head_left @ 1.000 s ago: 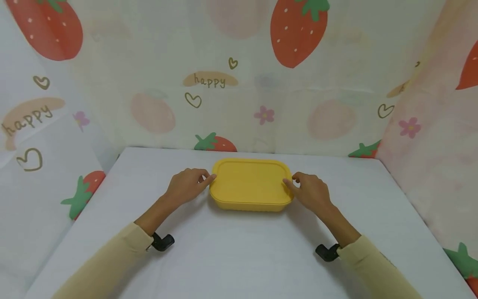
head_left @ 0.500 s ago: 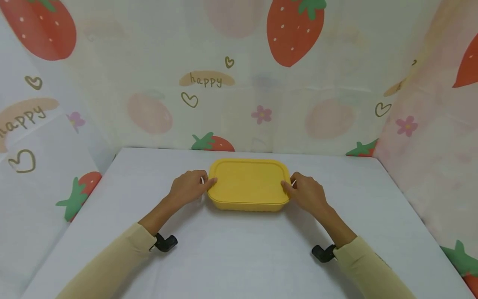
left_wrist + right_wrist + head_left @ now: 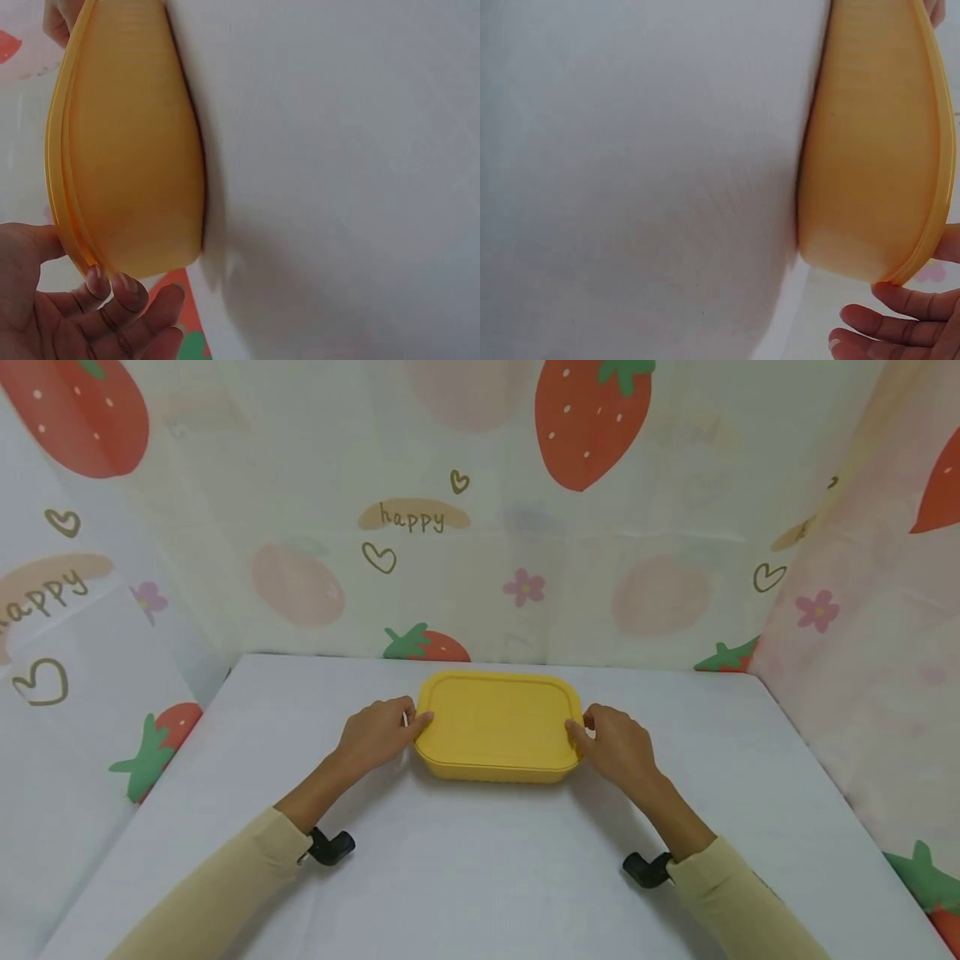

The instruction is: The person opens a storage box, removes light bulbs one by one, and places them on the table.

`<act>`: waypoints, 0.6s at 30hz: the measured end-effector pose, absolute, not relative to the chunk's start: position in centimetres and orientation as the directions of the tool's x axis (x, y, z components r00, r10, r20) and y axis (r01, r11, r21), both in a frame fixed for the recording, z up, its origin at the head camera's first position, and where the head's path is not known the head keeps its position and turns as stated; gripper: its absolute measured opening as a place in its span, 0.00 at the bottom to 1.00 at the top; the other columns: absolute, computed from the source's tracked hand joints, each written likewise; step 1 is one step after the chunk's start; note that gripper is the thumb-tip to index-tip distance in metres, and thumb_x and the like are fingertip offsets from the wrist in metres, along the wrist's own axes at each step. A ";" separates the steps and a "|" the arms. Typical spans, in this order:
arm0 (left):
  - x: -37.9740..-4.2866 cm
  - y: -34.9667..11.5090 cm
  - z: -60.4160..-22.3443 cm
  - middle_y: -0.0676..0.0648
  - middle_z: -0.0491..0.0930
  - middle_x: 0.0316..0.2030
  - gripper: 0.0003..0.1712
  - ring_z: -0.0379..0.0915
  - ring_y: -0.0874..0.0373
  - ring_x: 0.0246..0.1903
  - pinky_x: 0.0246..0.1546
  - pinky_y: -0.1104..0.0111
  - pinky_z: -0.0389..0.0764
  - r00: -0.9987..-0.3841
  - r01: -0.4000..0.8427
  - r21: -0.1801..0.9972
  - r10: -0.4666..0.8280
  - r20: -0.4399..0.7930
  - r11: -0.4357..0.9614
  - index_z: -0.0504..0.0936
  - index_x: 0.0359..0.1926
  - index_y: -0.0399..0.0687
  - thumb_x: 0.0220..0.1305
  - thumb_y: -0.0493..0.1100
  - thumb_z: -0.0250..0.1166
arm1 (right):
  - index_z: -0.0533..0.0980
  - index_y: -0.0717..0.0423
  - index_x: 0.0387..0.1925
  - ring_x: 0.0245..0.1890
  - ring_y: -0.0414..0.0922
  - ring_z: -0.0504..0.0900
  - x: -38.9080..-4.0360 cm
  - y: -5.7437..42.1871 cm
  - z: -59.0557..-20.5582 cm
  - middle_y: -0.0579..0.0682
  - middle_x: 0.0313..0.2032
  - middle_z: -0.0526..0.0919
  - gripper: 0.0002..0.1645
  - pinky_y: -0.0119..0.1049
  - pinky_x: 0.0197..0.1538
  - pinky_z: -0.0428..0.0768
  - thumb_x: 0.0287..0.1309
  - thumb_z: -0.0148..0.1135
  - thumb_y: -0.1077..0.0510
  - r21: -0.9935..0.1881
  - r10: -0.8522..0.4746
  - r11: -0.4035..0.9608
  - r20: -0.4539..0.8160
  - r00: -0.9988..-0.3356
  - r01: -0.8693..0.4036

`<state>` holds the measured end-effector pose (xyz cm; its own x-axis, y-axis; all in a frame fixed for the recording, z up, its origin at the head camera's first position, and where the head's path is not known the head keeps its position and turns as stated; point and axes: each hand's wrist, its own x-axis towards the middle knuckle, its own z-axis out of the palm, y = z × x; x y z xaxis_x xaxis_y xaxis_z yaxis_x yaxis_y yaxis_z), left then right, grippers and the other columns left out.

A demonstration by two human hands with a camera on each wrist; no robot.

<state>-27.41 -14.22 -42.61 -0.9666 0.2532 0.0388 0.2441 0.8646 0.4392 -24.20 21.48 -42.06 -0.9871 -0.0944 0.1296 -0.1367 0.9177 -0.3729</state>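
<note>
A yellow rectangular food container (image 3: 498,774) with rounded corners sits on the white table, its flat yellow lid (image 3: 495,720) on top. My left hand (image 3: 375,735) pinches the lid's left end, thumb on the upper face and fingertips (image 3: 127,289) under the rim. At the opposite end my right hand (image 3: 618,743) pinches the lid the same way, with its index fingertip (image 3: 889,291) at the rim's underside and the other fingers spread below. In the left wrist view a thin seam runs between lid and container wall. The inside of the container is hidden.
The white-covered table (image 3: 480,877) stretches toward me in front of the container. Behind it hangs a strawberry-patterned cloth (image 3: 585,585), with more cloth at both sides. A black wrist camera (image 3: 330,846) is worn on the left wrist, another (image 3: 647,870) on the right.
Both hands have closed in on the lid's ends and now pinch its rim. The lid's far edge sits slightly higher in the head view. The view itself has shifted a little.
</note>
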 end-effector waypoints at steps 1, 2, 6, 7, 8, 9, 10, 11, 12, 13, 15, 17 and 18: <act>-27.4 -14.2 -42.5 0.51 0.74 0.19 0.24 0.69 0.56 0.20 0.18 0.68 0.65 -0.967 0.242 0.439 0.251 0.039 0.865 0.76 0.32 0.48 0.75 0.62 0.55 | 0.78 0.63 0.42 0.29 0.48 0.77 -24.1 21.5 -42.0 0.54 0.34 0.83 0.24 0.42 0.30 0.77 0.71 0.58 0.43 -0.374 -0.094 0.917 0.134 -0.987 -0.138; -27.4 -14.2 -42.5 0.51 0.74 0.19 0.24 0.69 0.56 0.20 0.18 0.68 0.65 -0.967 0.243 0.438 0.252 0.039 0.865 0.76 0.32 0.48 0.75 0.62 0.55 | 0.78 0.63 0.42 0.29 0.48 0.77 -24.1 21.4 -41.9 0.55 0.35 0.83 0.24 0.42 0.31 0.77 0.71 0.58 0.43 -0.374 -0.094 0.917 0.139 -0.986 -0.140; -27.3 -14.1 -42.4 0.51 0.74 0.20 0.24 0.69 0.56 0.20 0.18 0.68 0.66 -0.966 0.250 0.440 0.256 0.046 0.863 0.77 0.34 0.48 0.76 0.61 0.53 | 0.78 0.65 0.46 0.31 0.49 0.78 -23.9 21.5 -41.4 0.58 0.38 0.84 0.26 0.44 0.33 0.79 0.72 0.58 0.43 -0.367 -0.086 0.920 0.152 -0.985 -0.137; -27.2 -14.1 -42.4 0.51 0.73 0.20 0.24 0.69 0.56 0.20 0.18 0.68 0.66 -0.965 0.252 0.443 0.258 0.048 0.861 0.77 0.34 0.48 0.76 0.61 0.53 | 0.78 0.65 0.46 0.32 0.49 0.79 -23.8 21.5 -41.2 0.58 0.39 0.84 0.26 0.45 0.34 0.79 0.72 0.58 0.43 -0.365 -0.086 0.921 0.156 -0.984 -0.138; -27.1 -14.1 -42.3 0.51 0.73 0.20 0.24 0.69 0.57 0.19 0.18 0.68 0.66 -0.964 0.254 0.444 0.259 0.050 0.859 0.77 0.34 0.48 0.77 0.61 0.53 | 0.78 0.64 0.46 0.32 0.50 0.79 -23.7 21.5 -41.1 0.58 0.39 0.84 0.26 0.45 0.34 0.79 0.72 0.58 0.43 -0.364 -0.087 0.921 0.159 -0.983 -0.140; -27.0 -14.2 -42.2 0.51 0.73 0.19 0.24 0.69 0.57 0.19 0.18 0.68 0.66 -0.964 0.255 0.445 0.260 0.052 0.858 0.77 0.34 0.48 0.77 0.61 0.52 | 0.78 0.64 0.45 0.32 0.50 0.79 -23.6 21.5 -40.9 0.58 0.39 0.85 0.26 0.45 0.34 0.80 0.72 0.57 0.43 -0.366 -0.088 0.920 0.161 -0.983 -0.142; -26.8 -14.2 -42.1 0.51 0.74 0.19 0.24 0.69 0.57 0.19 0.18 0.68 0.66 -0.964 0.256 0.445 0.260 0.052 0.858 0.77 0.34 0.48 0.77 0.61 0.52 | 0.78 0.64 0.45 0.32 0.50 0.79 -23.4 21.5 -40.8 0.58 0.40 0.85 0.26 0.45 0.34 0.80 0.72 0.57 0.42 -0.370 -0.091 0.918 0.163 -0.982 -0.146; -26.7 -14.2 -42.0 0.51 0.74 0.19 0.24 0.69 0.57 0.19 0.18 0.68 0.66 -0.964 0.258 0.443 0.262 0.054 0.859 0.78 0.34 0.48 0.77 0.62 0.52 | 0.78 0.64 0.45 0.32 0.49 0.79 -23.2 21.5 -40.6 0.58 0.39 0.85 0.26 0.45 0.34 0.80 0.72 0.57 0.42 -0.372 -0.093 0.916 0.168 -0.981 -0.151; -26.5 -14.3 -41.9 0.51 0.74 0.19 0.24 0.69 0.57 0.19 0.17 0.68 0.66 -0.963 0.260 0.442 0.262 0.056 0.859 0.78 0.34 0.48 0.77 0.61 0.52 | 0.78 0.63 0.45 0.32 0.49 0.80 -23.0 21.5 -40.5 0.58 0.39 0.85 0.26 0.44 0.34 0.80 0.72 0.57 0.42 -0.371 -0.096 0.915 0.175 -0.980 -0.157; -26.4 -14.3 -41.7 0.51 0.74 0.19 0.24 0.69 0.57 0.19 0.17 0.68 0.66 -0.963 0.260 0.441 0.263 0.057 0.859 0.78 0.34 0.49 0.77 0.61 0.52 | 0.79 0.63 0.44 0.32 0.49 0.80 -22.9 21.5 -40.4 0.57 0.39 0.85 0.25 0.44 0.33 0.80 0.72 0.57 0.42 -0.371 -0.100 0.915 0.182 -0.978 -0.162; -26.0 -14.4 -41.4 0.51 0.74 0.19 0.23 0.69 0.56 0.19 0.18 0.68 0.66 -0.963 0.263 0.438 0.264 0.060 0.860 0.78 0.34 0.49 0.76 0.61 0.53 | 0.79 0.63 0.44 0.32 0.49 0.80 -22.5 21.6 -40.2 0.57 0.38 0.85 0.25 0.44 0.33 0.80 0.72 0.57 0.42 -0.366 -0.106 0.915 0.188 -0.976 -0.170; -25.7 -14.6 -41.2 0.51 0.74 0.19 0.23 0.68 0.56 0.19 0.18 0.68 0.67 -0.961 0.268 0.433 0.268 0.063 0.861 0.78 0.34 0.49 0.76 0.61 0.54 | 0.79 0.63 0.43 0.32 0.49 0.80 -22.2 21.5 -40.0 0.57 0.37 0.85 0.25 0.44 0.32 0.79 0.71 0.58 0.42 -0.357 -0.107 0.918 0.190 -0.976 -0.171; -25.5 -14.7 -41.1 0.51 0.74 0.19 0.23 0.68 0.56 0.19 0.18 0.68 0.67 -0.961 0.269 0.432 0.269 0.063 0.861 0.78 0.34 0.49 0.76 0.61 0.54 | 0.78 0.62 0.42 0.31 0.49 0.80 -22.0 21.4 -39.9 0.57 0.37 0.85 0.25 0.43 0.32 0.79 0.71 0.58 0.42 -0.353 -0.107 0.920 0.188 -0.976 -0.169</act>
